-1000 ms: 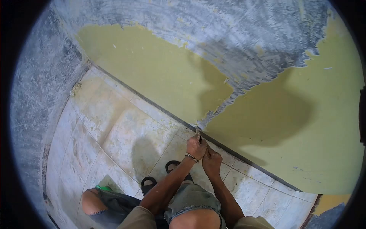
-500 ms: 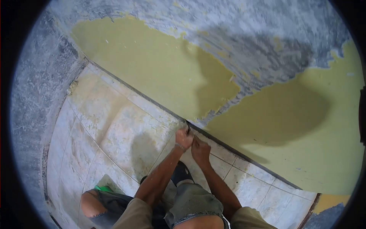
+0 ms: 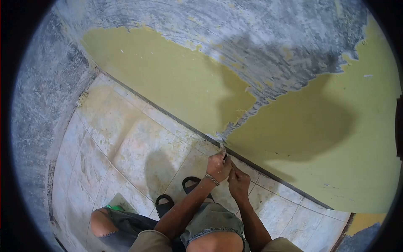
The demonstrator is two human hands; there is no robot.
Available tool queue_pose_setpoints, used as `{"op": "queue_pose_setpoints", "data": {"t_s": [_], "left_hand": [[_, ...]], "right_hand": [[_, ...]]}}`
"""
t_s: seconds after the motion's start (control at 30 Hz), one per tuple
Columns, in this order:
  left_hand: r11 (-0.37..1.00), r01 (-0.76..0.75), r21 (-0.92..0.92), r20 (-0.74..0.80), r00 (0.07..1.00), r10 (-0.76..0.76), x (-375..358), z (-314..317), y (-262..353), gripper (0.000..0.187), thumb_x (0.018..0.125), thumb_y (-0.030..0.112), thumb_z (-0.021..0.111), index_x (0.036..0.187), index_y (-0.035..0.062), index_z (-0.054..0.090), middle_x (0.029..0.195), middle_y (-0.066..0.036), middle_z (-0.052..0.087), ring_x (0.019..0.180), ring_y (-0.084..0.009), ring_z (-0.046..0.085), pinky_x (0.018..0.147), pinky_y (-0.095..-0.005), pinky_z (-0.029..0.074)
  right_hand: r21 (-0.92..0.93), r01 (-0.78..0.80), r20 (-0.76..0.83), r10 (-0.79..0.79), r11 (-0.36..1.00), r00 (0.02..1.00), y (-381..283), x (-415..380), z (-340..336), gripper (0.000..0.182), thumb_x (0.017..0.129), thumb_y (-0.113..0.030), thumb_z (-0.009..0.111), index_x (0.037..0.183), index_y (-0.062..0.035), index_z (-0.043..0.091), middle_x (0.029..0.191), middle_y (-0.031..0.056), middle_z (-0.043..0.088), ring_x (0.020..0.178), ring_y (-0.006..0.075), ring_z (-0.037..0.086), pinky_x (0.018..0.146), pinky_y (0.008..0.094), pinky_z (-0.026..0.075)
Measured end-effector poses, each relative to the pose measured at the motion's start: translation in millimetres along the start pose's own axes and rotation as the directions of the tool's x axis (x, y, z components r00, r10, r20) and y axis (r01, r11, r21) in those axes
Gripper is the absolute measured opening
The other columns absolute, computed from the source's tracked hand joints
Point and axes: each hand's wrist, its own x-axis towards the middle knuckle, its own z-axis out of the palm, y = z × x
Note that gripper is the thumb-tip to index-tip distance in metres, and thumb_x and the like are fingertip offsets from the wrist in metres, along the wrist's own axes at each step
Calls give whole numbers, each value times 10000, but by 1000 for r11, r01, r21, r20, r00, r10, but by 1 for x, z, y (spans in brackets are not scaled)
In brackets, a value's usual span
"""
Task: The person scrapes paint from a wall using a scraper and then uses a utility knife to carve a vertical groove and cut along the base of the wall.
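Observation:
My left hand (image 3: 218,167), with a chain bracelet at the wrist, is closed around a scraper (image 3: 223,147). Its narrow tip points at the bottom of the wall, and part of a dark handle shows between the fingers. Just behind and to the right, my right hand (image 3: 239,182) is closed, its fingertips against the left hand near the handle's rear end; how much of the tool it holds is hidden. Beyond the tip, a stripped grey strip (image 3: 247,114) runs up through the yellow paint (image 3: 168,75) of the wall.
Bare grey plaster (image 3: 268,25) covers the wall's upper part. A dark joint (image 3: 168,119) separates the wall from the stained tile floor (image 3: 138,147). My bent knees and dark sandals (image 3: 164,205) are below the hands. Another grey wall (image 3: 35,117) stands at left.
Both hands have come back from the wall's foot, toward me and to the right. The scraper's tip now shows beyond the left hand. My view has shifted slightly.

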Motion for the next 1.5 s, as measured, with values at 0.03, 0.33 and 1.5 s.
{"op": "queue_pose_setpoints", "data": {"t_s": [0.03,0.33,1.5], "left_hand": [[1000,0,-5,8,1000,0,1,2,-6,129,785,96,600,759,-21,553,637,-218,541,613,-391,579,535,-414,450],[998,8,63,77,997,-13,11,-6,-27,139,772,68,603,721,-23,511,572,-218,480,500,-328,498,490,-388,415],[640,-38,-767,-324,884,-337,42,-167,138,287,848,211,679,713,-40,646,673,-77,625,574,-137,610,532,-260,520]], "right_hand": [[-3,-5,-7,5,1000,1000,3,5,0,338,900,-124,515,1223,-57,586,554,44,486,516,90,460,507,270,409],[-124,90,-66,-99,988,993,4,11,17,315,895,-190,560,1116,24,626,674,250,587,538,189,592,535,312,452],[-338,811,575,-578,478,580,-251,-6,-46,250,785,-187,611,935,14,609,765,261,606,737,430,598,673,471,469]]}}
